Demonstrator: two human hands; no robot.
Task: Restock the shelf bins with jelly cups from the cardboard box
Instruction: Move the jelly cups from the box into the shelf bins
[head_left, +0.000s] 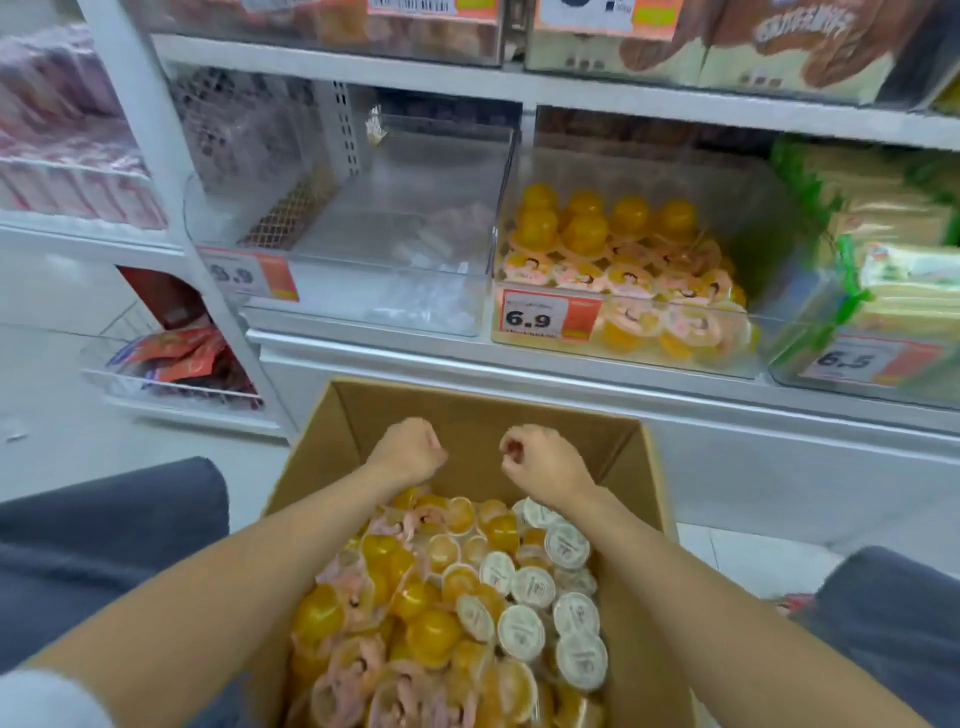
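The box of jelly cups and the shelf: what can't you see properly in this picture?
- Cardboard box: near end cut off by the bottom edge in the head view; forearms cover some jelly cups.
- Left hand and right hand: curled, palms hidden; whether they hold anything is unclear.
- Clear left bin: pale contents blurred.
- Price tag: small print unreadable.

1. An open cardboard box (470, 415) sits near, heaped with jelly cups (431, 597); orange ones to the left, white-lidded ones to the right.
2. The left hand (408, 451) and right hand (540, 457) hover over the box's far end, both curled into loose fists; whether they hold anything cannot be told.
3. On the far shelf (519, 358), a clear bin (623, 291) holds orange cups; the bin (363, 260) left of it looks nearly bare.
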